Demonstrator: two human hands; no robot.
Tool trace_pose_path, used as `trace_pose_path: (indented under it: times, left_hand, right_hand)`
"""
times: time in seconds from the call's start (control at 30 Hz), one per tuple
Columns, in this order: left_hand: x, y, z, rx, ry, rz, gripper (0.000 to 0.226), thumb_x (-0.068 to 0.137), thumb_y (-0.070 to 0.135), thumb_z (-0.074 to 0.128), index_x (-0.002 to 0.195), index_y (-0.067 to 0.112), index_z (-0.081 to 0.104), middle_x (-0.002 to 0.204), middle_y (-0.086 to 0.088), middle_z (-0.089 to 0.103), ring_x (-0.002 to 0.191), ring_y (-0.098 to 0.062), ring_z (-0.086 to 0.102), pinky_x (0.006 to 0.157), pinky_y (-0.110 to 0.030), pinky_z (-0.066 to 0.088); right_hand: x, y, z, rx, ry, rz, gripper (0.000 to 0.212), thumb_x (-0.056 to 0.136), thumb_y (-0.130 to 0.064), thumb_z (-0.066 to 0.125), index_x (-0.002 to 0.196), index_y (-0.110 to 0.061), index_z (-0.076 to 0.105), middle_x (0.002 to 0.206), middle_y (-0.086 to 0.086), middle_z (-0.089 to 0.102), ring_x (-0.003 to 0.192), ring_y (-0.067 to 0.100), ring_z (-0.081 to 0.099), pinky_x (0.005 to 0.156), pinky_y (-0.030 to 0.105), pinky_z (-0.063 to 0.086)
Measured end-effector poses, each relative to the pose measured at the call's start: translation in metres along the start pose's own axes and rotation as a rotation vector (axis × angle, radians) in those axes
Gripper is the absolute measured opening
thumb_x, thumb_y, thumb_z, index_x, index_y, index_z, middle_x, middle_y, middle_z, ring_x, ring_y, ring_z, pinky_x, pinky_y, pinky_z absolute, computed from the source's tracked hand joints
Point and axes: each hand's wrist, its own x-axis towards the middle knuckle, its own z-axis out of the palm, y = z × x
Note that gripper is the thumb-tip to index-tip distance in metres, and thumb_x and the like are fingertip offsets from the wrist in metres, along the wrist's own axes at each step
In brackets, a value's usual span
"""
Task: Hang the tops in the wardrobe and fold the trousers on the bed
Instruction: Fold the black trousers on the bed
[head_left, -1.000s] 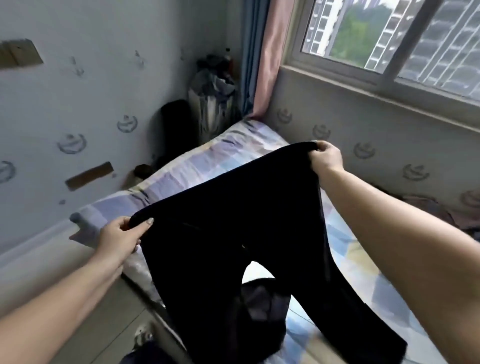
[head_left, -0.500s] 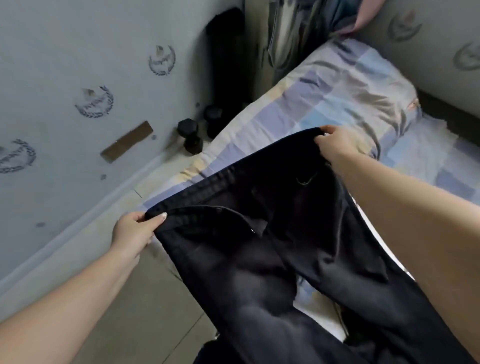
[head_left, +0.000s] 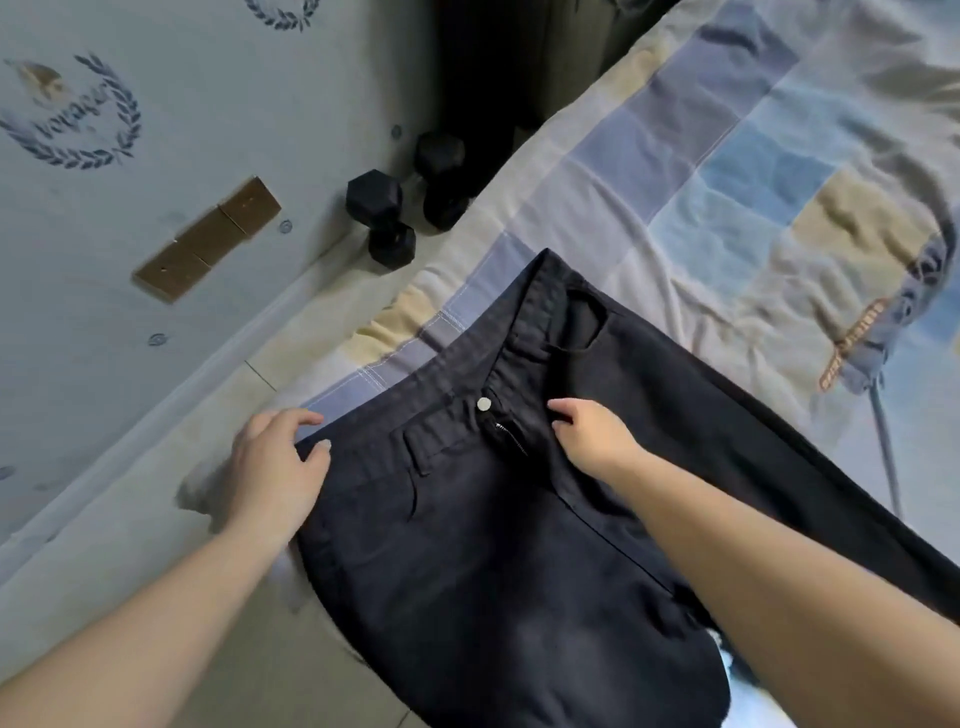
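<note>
Black trousers (head_left: 467, 545) lie front-up across the near edge of the bed (head_left: 675, 182), waistband toward the wall, with a silver button and an open zip showing. The legs run off to the lower right, and the seat hangs over the bed's edge toward me. My left hand (head_left: 280, 467) pinches the left corner of the waistband between thumb and fingers. My right hand (head_left: 587, 436) sits just right of the fly, its fingers curled on the fabric there.
The bed has a patchwork sheet in blue, beige and grey. A pale cloth with a blue and brown print (head_left: 883, 322) lies on it at the right. Two black dumbbells (head_left: 382, 218) stand on the floor by the wall (head_left: 182, 130), left of the bed.
The trousers came down from being held up in the air and now lie on the bed's edge. My right hand shifted from the far waistband corner to the fly. The view tilted downward.
</note>
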Motion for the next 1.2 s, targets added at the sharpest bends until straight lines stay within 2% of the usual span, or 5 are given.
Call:
trace_pose_path:
  times: [0.13,0.47,0.9,1.07,1.2]
  left_hand:
    - [0.019,0.038,0.031,0.111,-0.204,0.367,0.017,0.088,0.019,0.062,0.104,0.026,0.064,0.114,0.004,0.059,0.108,-0.022,0.053,0.090,-0.040,0.044]
    - [0.044,0.085,0.099,0.088,-0.587,0.407,0.018,0.078,0.017,0.075,0.085,0.030,0.064,0.101,-0.002,0.052,0.100,-0.017,0.055,0.092,-0.029,0.043]
    - [0.063,0.099,0.106,-0.033,-0.429,0.356,0.031,0.083,0.005,0.064,0.107,0.024,0.071,0.117,0.006,0.065,0.110,-0.012,0.057,0.088,-0.015,0.036]
    - [0.069,0.104,0.108,-0.046,-0.369,0.326,0.036,0.085,0.001,0.059,0.112,0.022,0.071,0.121,0.001,0.066,0.113,-0.016,0.058,0.090,-0.016,0.036]
    - [0.062,0.107,0.109,-0.088,-0.388,0.280,0.044,0.083,-0.006,0.049,0.116,0.016,0.068,0.116,-0.003,0.068,0.107,-0.015,0.061,0.092,-0.019,0.041]
  right_hand:
    - [0.002,0.017,0.049,-0.088,-0.062,-0.058,0.041,0.093,-0.013,0.043,0.131,-0.021,0.055,0.144,0.004,0.043,0.133,0.024,0.040,0.105,0.033,0.037]
    - [0.020,0.035,0.077,-0.060,0.311,-0.047,0.037,0.087,-0.012,0.052,0.121,-0.026,0.052,0.114,0.000,0.055,0.104,0.023,0.053,0.077,0.034,0.044]
    - [0.009,0.030,0.068,0.871,0.640,0.130,0.028,0.093,-0.038,0.050,0.070,-0.023,0.046,0.058,-0.018,0.048,0.054,-0.005,0.042,0.054,0.008,0.036]
    - [0.004,0.016,0.071,0.774,0.560,-0.120,0.006,0.090,-0.029,0.056,0.086,-0.034,0.055,0.079,-0.019,0.058,0.069,-0.004,0.051,0.066,0.010,0.041]
    - [0.007,0.019,0.089,0.111,-0.060,-0.316,0.043,0.093,-0.031,0.056,0.135,-0.022,0.052,0.152,0.006,0.034,0.139,0.016,0.030,0.114,0.028,0.024]
